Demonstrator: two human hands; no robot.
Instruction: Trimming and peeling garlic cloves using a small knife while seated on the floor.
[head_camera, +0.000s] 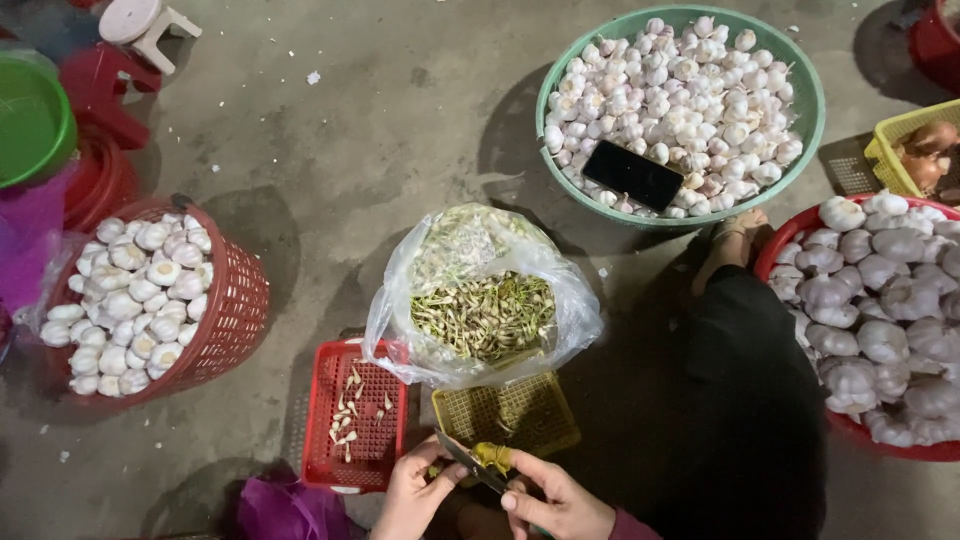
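Holding a dark knife blade (462, 462) low in the frame, I keep its long axis slanting from upper left down to lower right, tip toward the red tray (322, 400). My left hand (418, 495) curls closed around the blade's upper end, fingers folded in, wrist coming up from below. My right hand (555, 500) closes on the lower end, index finger stretched along it, pinching a yellowish garlic stem (492, 456) against the blade. Both sit just below the yellow tray (510, 415) and the plastic bag of trimmed stems (482, 312).
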